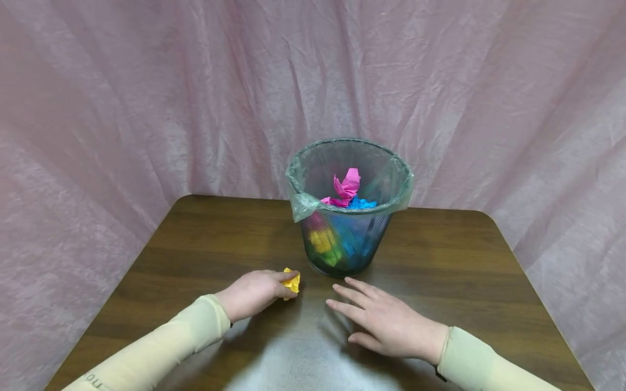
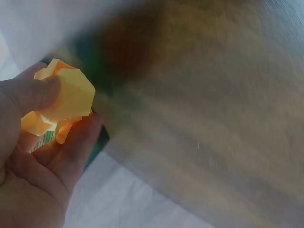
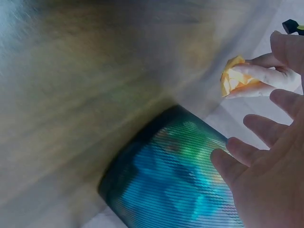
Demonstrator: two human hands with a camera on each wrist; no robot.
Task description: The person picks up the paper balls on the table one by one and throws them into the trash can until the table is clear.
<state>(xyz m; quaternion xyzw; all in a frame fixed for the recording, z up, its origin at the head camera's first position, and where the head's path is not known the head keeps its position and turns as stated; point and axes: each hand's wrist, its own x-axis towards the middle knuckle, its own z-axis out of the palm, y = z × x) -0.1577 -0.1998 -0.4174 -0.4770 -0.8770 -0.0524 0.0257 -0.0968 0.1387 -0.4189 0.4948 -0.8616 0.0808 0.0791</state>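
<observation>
My left hand (image 1: 256, 293) pinches a crumpled ball of yellow-orange paper (image 1: 292, 283) between thumb and fingers, just left of the bin's base. In the left wrist view the thumb presses on the paper ball (image 2: 71, 95) from one side and the fingers from the other. My right hand (image 1: 391, 320) is spread with nothing in it, in front of the bin and to its right. A dark mesh bin (image 1: 374, 233) stands upright on the table, lined with a clear bag (image 1: 304, 205). Pink paper (image 1: 348, 184) and blue paper (image 1: 362, 203) lie crumpled inside it.
The wooden table (image 1: 220, 233) has rounded far corners. Pink curtains (image 1: 235, 98) hang behind it and along both sides. Through the mesh, yellow paper (image 1: 323, 240) and green paper (image 1: 334, 256) show low in the bin.
</observation>
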